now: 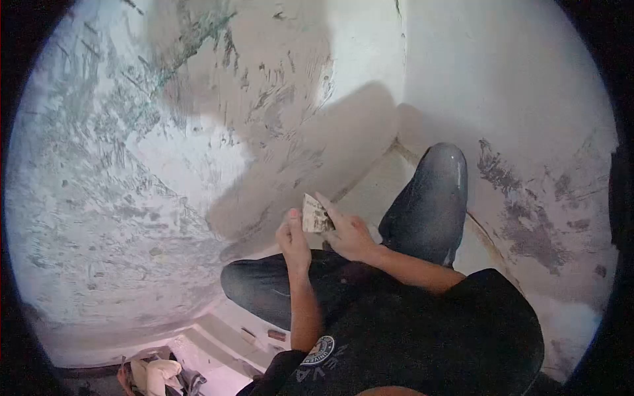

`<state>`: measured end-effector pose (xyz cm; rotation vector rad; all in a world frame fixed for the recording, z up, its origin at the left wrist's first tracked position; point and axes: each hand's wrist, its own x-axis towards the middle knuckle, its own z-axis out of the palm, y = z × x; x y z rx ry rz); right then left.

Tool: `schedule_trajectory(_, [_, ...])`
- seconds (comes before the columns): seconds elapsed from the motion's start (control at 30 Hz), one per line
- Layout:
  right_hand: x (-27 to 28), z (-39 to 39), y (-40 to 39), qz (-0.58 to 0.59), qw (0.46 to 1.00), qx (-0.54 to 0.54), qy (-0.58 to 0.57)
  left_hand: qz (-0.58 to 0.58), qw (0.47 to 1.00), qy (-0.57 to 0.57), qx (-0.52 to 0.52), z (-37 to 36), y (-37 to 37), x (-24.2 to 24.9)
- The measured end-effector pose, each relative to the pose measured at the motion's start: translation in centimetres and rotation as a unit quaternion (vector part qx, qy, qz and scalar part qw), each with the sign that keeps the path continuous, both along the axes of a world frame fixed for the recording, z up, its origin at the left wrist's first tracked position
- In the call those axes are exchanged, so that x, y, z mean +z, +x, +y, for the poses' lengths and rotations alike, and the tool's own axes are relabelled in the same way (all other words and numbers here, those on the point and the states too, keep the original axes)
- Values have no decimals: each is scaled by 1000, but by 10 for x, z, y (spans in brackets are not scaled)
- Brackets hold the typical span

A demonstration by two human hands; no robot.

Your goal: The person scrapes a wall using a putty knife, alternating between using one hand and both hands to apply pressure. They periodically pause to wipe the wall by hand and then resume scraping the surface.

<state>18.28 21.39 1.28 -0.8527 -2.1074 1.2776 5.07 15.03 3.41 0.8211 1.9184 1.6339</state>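
Between my two hands, in front of my lap, is a small flat off-white piece with dark smudges on its face. My left hand closes on its left edge, thumb pointing up and the other fingers folded. Along the right side of the piece, my right hand grips it with the fingers slanting up towards its top corner. I cannot tell exactly what the piece is. My bent legs lie under and beside the hands, with one knee raised on the right.
A wall with patchy white and grey coating fills the left side. Another scuffed wall meets it at a corner. Low at the left, a small brown block lies near a thin tool. Pale cloth-like items sit at the bottom.
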Motion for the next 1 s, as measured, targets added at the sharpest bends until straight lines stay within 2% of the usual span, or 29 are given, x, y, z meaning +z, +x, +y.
schedule_trajectory(0.07, [-4, 12, -2, 31, 999, -25, 36, 16, 993, 105, -48, 1, -2, 2])
schedule_trajectory(0.1, [-4, 22, -6, 46, 995, -89, -4, 9, 993, 108, -46, 1, -6, 3])
schedule_trajectory(0.13, [-4, 33, -10, 61, 985, -153, -44, 50, 993, 93, -52, -1, -12, 4])
schedule_trajectory(0.2, [-2, 68, -20, 74, 970, -232, 17, 104, 992, 65, -40, -3, -17, 6])
schedule_trajectory(0.23, [0, 87, -23, 95, 966, -238, 41, 98, 992, 65, -40, -2, -21, 4])
schedule_trajectory(0.3, [17, 105, -24, 111, 960, -247, 67, 234, 971, 46, -24, 0, -32, 0])
schedule_trajectory(0.37, [45, 112, -23, 81, 947, -213, 225, 225, 974, 27, -27, -2, -39, -10])
schedule_trajectory(0.4, [45, 120, -25, 77, 946, -213, 230, 244, 969, 26, -34, 0, -46, -20])
schedule_trajectory(0.47, [36, 134, -28, 47, 917, -152, 366, 258, 965, 27, -40, -1, -48, -31])
schedule_trajectory(0.5, [22, 144, -31, 43, 916, -150, 369, 252, 966, 5, -57, -4, -47, -32])
schedule_trajectory(0.53, [3, 156, -36, 30, 933, -251, 254, 246, 966, -16, -74, -6, -46, -34])
schedule_trajectory(0.57, [1, 160, -38, 15, 928, -346, 134, 241, 968, -14, -71, -10, -45, -36])
schedule_trajectory(0.6, [-1, 163, -38, 12, 929, -342, 140, 228, 969, -6, -92, -11, -44, -38])
schedule_trajectory(0.67, [-2, 168, -35, 130, 916, -378, 29, 210, 972, 9, -107, -9, -43, -38])
schedule_trajectory(0.7, [-3, 169, -36, 127, 918, -375, 34, 227, 967, 6, -115, -8, -43, -35])
schedule_trajectory(0.73, [-7, 170, -36, 127, 925, -322, 153, 245, 961, 2, -126, -7, -43, -34])
schedule_trajectory(0.8, [-13, 169, -35, 119, 895, -206, 377, 240, 962, 11, -130, -4, -43, -36])
schedule_trajectory(0.83, [-15, 172, -33, 117, 895, -207, 378, 236, 962, 18, -134, -4, -42, -36])
schedule_trajectory(0.9, [-12, 182, -34, 0, 903, -266, 337, 248, 958, 6, -140, -4, -42, -34])
schedule_trajectory(0.93, [-9, 188, -31, -1, 903, -264, 339, 262, 954, -7, -143, -5, -42, -34])
schedule_trajectory(0.97, [-5, 195, -27, 47, 932, -318, 170, 260, 956, -5, -138, -6, -40, -34])
schedule_trajectory(1.0, [-2, 200, -26, 92, 929, -359, -6, 248, 960, 9, -131, -7, -39, -34])
